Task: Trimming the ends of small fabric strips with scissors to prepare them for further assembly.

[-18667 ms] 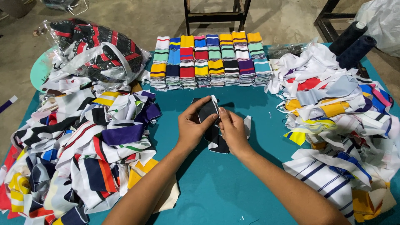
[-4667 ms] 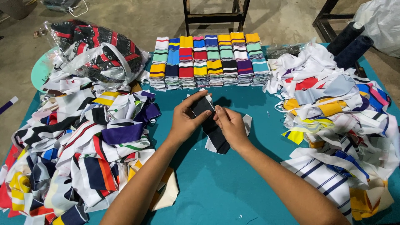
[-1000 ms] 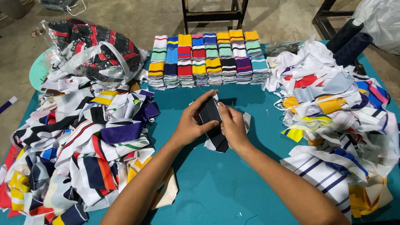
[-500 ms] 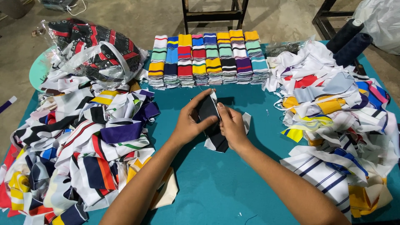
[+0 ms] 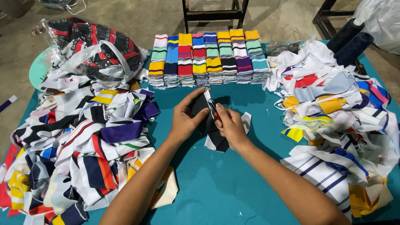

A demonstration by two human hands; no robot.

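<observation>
Over the last second the black knit collar piece (image 5: 204,111) has barely shifted: both hands still keep it raised just above the teal table (image 5: 233,183), at its middle. The left hand (image 5: 185,118) pinches its left edge, the right hand (image 5: 229,125) its white-striped edge. So the sorting sits mid-piece; the stacked folded collars (image 5: 206,58) behind look unchanged, loose heaps (image 5: 83,141) untouched.

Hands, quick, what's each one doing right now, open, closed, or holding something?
Left hand: closed on the dark fabric piece, raised off the table.
Right hand: fingers pinching the same piece at its white edge.
</observation>
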